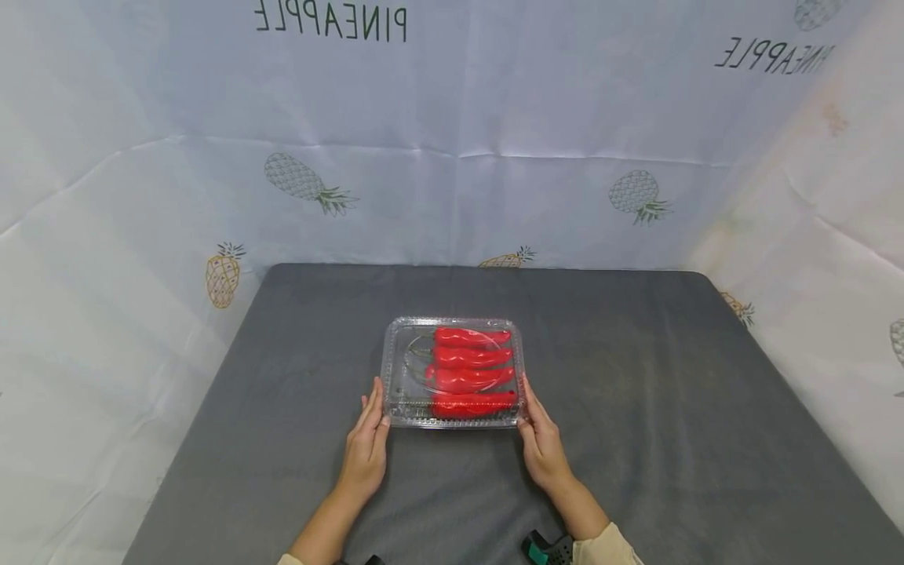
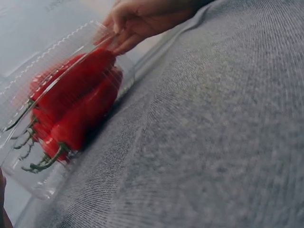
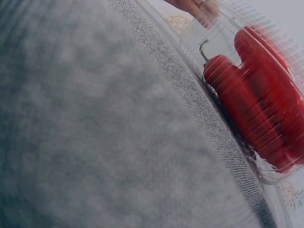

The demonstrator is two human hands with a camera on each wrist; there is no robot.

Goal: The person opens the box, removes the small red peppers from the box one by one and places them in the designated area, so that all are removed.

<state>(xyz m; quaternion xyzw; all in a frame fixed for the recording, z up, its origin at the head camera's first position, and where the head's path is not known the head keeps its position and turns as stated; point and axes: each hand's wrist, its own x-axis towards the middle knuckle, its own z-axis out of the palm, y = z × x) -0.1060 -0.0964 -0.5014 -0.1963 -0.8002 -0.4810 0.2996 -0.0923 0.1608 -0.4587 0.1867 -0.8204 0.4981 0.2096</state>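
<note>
Fingers straight, the left hand pressed flat against the left side of the clear plastic box, and the right hand pressed the right side the same way, neither one curled round it. Both forearms reached in from the near edge. The box sat closed at the middle of the grey table, holding 4 red chili peppers laid side by side. Only the left wrist view showed their green stems close up.
</note>
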